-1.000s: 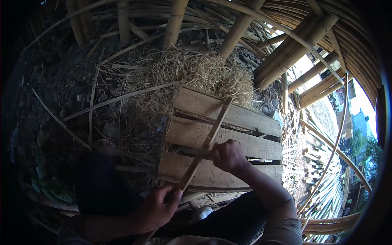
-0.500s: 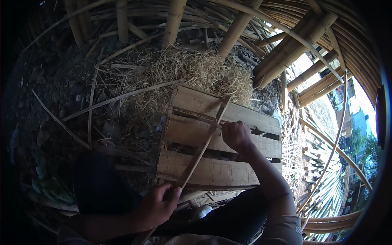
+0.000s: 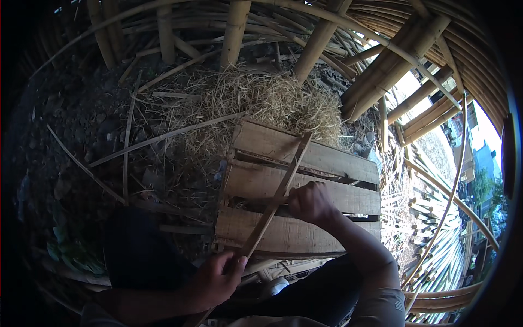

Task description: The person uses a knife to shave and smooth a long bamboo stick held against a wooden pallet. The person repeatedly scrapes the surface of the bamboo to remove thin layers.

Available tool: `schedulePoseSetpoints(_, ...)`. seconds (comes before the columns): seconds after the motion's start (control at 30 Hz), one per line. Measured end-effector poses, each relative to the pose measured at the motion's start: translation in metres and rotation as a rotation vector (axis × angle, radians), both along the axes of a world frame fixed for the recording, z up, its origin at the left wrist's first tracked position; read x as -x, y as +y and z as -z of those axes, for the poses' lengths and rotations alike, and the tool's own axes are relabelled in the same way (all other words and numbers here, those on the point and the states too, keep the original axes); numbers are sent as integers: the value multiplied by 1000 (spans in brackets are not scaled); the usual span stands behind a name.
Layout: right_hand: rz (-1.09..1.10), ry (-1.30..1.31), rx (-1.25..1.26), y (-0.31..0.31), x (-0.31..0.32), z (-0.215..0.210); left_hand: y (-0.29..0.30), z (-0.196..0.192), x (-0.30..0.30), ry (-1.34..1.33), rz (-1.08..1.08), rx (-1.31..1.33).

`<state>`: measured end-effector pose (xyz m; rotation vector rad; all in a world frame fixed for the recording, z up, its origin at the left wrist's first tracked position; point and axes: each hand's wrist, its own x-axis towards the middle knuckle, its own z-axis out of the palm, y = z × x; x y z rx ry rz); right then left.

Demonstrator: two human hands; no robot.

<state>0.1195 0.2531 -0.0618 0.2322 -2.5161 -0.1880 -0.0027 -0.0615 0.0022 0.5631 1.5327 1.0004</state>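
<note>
My left hand [image 3: 220,278] is closed around a long bamboo strip [image 3: 267,218] near its lower end. The strip slants up and away across a wooden slatted crate [image 3: 283,234], its far end over the farthest slat. In my right hand [image 3: 311,203], closed in a fist, is the handle of what looks like a knife [image 3: 261,201]. Its dark, narrow blade points left and crosses the strip around the crate's middle. Against the dark gap between slats, the blade's outline is hard to make out.
Beyond the crate lies a heap of pale shavings [image 3: 272,98]. Thin loose strips [image 3: 163,136] rest on the dark stony ground at left. Thick bamboo posts [image 3: 235,35] stand behind. A stack of bamboo poles [image 3: 436,261] is at right, beside a curved strip [image 3: 455,185].
My right hand and the knife have moved nearer to me along the strip, from its far part to about the crate's middle. My left hand keeps its grip in nearly the same place.
</note>
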Motion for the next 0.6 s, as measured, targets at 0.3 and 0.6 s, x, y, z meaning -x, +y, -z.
schedulePoseSetpoints(0.3,439,-372,290,10,7,-20,0,4,-1,29,9,-29)
schedulePoseSetpoints(0.6,695,-237,215,54,-1,2,4,-7,-2,-51,-5,74)
